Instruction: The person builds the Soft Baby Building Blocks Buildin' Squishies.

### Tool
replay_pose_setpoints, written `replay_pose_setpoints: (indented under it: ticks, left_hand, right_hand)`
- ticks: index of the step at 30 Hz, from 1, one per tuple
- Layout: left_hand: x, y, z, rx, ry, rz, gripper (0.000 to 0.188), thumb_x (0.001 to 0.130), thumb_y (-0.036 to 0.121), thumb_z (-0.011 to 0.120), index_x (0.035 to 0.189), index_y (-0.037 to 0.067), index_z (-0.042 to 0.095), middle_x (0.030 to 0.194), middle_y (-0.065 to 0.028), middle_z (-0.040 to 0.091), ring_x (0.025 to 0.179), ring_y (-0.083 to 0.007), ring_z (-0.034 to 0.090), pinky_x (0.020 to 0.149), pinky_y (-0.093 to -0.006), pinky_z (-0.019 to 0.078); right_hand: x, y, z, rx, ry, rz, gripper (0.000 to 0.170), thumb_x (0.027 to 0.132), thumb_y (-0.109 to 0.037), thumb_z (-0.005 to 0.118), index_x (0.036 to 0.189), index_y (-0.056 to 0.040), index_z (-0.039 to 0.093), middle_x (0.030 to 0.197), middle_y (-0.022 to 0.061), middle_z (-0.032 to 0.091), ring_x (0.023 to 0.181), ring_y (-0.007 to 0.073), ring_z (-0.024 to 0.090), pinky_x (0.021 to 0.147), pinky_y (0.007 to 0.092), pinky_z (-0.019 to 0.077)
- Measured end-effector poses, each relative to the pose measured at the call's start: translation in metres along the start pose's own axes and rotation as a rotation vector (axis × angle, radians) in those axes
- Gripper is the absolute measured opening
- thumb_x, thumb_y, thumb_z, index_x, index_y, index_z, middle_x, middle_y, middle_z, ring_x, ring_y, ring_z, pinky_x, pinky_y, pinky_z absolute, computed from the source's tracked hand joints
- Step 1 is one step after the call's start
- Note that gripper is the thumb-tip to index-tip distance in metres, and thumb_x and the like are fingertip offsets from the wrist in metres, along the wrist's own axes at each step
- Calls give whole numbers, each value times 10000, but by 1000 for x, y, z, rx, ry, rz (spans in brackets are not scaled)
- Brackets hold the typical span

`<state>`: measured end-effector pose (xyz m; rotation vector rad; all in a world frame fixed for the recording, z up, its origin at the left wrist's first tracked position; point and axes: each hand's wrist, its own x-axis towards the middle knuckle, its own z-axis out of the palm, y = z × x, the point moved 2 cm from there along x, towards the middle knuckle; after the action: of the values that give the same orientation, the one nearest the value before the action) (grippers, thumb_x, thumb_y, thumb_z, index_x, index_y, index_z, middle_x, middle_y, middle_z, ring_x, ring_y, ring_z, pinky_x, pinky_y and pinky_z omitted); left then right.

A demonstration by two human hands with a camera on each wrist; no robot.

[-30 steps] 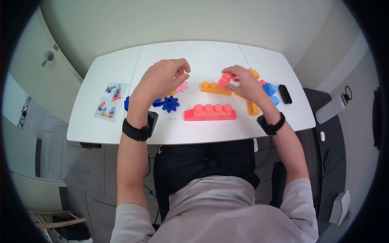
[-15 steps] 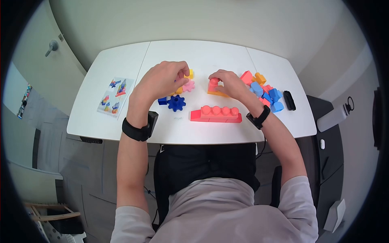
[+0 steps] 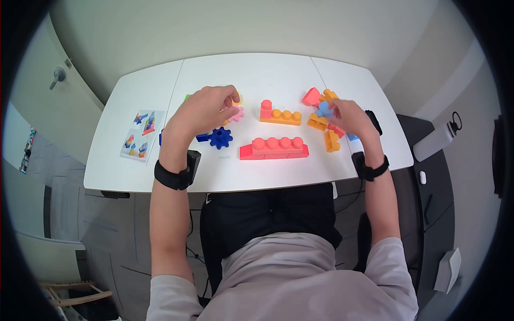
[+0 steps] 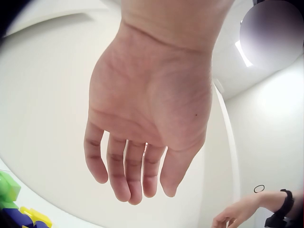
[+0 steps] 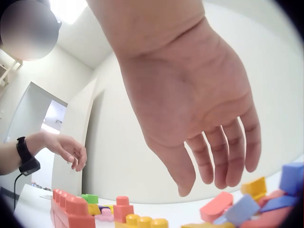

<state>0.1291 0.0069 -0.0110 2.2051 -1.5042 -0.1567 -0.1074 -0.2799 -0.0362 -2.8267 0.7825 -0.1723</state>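
My left hand [image 3: 201,113], fingers loosely bent and holding nothing, hovers over the gears and blocks at the left, with a pink gear [image 3: 235,113] beside its fingertips. The right hand [image 3: 350,119] is above the loose blocks at the right, near a light blue block [image 3: 324,109]; the right wrist view shows its fingers relaxed and empty. Mid-table lies a yellow-orange studded bar [image 3: 286,119] with a red block [image 3: 266,108] standing on its left end. In front of it is a red stepped row [image 3: 274,148] with studs on top.
Loose red [image 3: 311,97] and orange blocks [image 3: 332,142] lie at the right beside a black case [image 3: 373,122]. A dark blue gear [image 3: 220,138] is left of the red row. A picture sheet [image 3: 142,136] lies at the left; a bottle [image 3: 434,144] stands beyond the table's right side.
The right hand let go of the red block, which now stands on the orange bar's left end, and moved right to the loose blocks. The left hand stays over the gears.
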Motion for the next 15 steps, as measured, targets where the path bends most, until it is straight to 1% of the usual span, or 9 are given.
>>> replay_pose_setpoints:
  ticks: [3,4,5,6,8,9,10,13,15]
  left_hand:
    - [6,5,10,-15,-20,26,235,963,191,719,1113,13,695,942,-124,763,893,-263,742,810,-362,579]
    - [10,4,16,-21,-13,44,247,961,206,723,1111,11,696,931,-125,761,889,-268,740,810,-366,578]
    - [15,3,21,10,-57,66,286,958,228,725,1163,31,688,1012,-128,752,955,-273,731,846,-375,570]
    - [20,3,28,19,-59,72,286,958,228,725,1163,31,688,1012,-128,752,955,-273,731,846,-375,570]
    - [27,7,42,4,-5,106,321,959,208,722,1243,71,664,1143,-123,724,1034,-280,713,897,-384,559]
    - [30,10,50,30,-38,117,391,963,155,706,1343,112,623,1304,-121,659,1162,-292,672,965,-400,550]
    - [33,11,58,37,-38,125,391,963,155,706,1343,112,623,1304,-121,659,1162,-292,672,965,-400,550]
    - [42,10,80,76,-83,158,528,973,86,674,1485,136,553,1513,-93,551,1364,-314,560,1098,-422,517]
    - [45,6,91,104,-77,171,534,973,83,671,1491,135,552,1522,-87,551,1366,-312,562,1107,-417,514]
  right_hand:
    - [-16,20,8,41,-79,163,282,873,-179,797,1068,0,699,936,171,753,877,329,728,779,408,569]
    - [-18,29,13,46,-73,162,282,873,-179,797,1068,0,699,936,171,753,877,329,728,779,408,569]
    - [-20,39,20,20,8,87,277,864,-171,801,1061,-9,695,949,164,753,896,327,726,783,416,572]
    - [-21,46,28,-8,89,14,272,855,-164,805,1054,-18,692,962,156,753,914,325,724,787,424,574]
    - [-21,55,42,-38,115,-29,265,852,-154,804,1052,-25,688,990,143,750,948,324,720,801,428,578]
    - [-20,59,46,-74,133,-76,259,848,-144,802,1049,-33,684,1019,130,747,981,322,716,815,431,582]
    - [-18,61,49,-72,142,-71,259,848,-144,802,1049,-33,684,1019,130,747,981,322,716,815,431,582]
    - [-12,66,56,-31,111,35,254,846,-121,796,1060,-49,681,1074,112,737,1027,325,705,835,438,584]
    - [-9,70,59,-20,81,16,237,858,-116,787,1064,-56,687,1085,116,733,1012,333,706,836,435,581]
